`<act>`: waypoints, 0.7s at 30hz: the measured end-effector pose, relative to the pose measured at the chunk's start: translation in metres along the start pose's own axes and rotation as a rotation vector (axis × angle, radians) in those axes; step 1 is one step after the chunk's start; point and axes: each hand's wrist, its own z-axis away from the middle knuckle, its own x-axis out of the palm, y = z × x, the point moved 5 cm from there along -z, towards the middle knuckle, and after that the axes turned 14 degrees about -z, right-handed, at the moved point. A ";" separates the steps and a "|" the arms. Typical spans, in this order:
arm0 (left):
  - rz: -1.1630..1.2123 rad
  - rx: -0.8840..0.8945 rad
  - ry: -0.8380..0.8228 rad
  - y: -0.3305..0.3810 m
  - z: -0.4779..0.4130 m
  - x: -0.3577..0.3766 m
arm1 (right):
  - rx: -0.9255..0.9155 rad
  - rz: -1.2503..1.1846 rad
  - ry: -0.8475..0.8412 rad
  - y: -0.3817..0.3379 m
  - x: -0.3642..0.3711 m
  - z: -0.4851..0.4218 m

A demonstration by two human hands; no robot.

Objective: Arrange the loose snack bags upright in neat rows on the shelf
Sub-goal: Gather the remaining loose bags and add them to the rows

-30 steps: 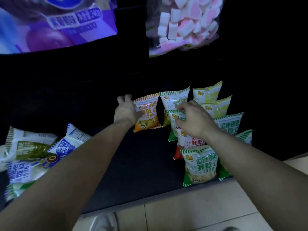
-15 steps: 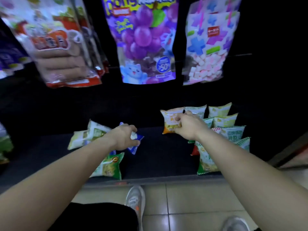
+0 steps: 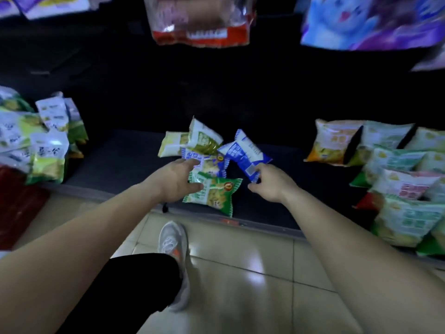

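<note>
Head view: right hand [image 3: 271, 185] pinches the blue bag [image 3: 243, 153] by its lower end, long axis slanting up-left, just right of the green bag [image 3: 214, 192] on the shelf [image 3: 125, 150]; left hand [image 3: 173, 180] spread, touching the green bag; upright rows [image 3: 395, 165] farther right

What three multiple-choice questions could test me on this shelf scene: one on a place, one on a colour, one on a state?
1. Where do the tidy rows of bags stand?
A) at the right end of the shelf
B) on the floor
C) on hooks above

2. Which colour is whatever the right hand pinches?
A) red
B) blue
C) black

3. How is the green bag by the left hand?
A) upright in a row
B) hanging
C) lying flat

Answers: A, the rows fill the shelf's right end; B, the right hand pinches a blue bag by its corner; C, the green bag lies face up on the shelf.
</note>
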 end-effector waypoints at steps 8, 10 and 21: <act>0.064 -0.072 -0.048 -0.059 -0.040 0.051 | -0.118 0.318 -0.102 -0.035 0.096 -0.099; 0.059 -0.091 -0.062 -0.067 -0.041 0.060 | -0.094 0.354 -0.143 -0.033 0.112 -0.109; 0.099 -0.117 -0.068 -0.069 -0.038 0.058 | -0.100 0.189 -0.096 -0.020 0.104 -0.097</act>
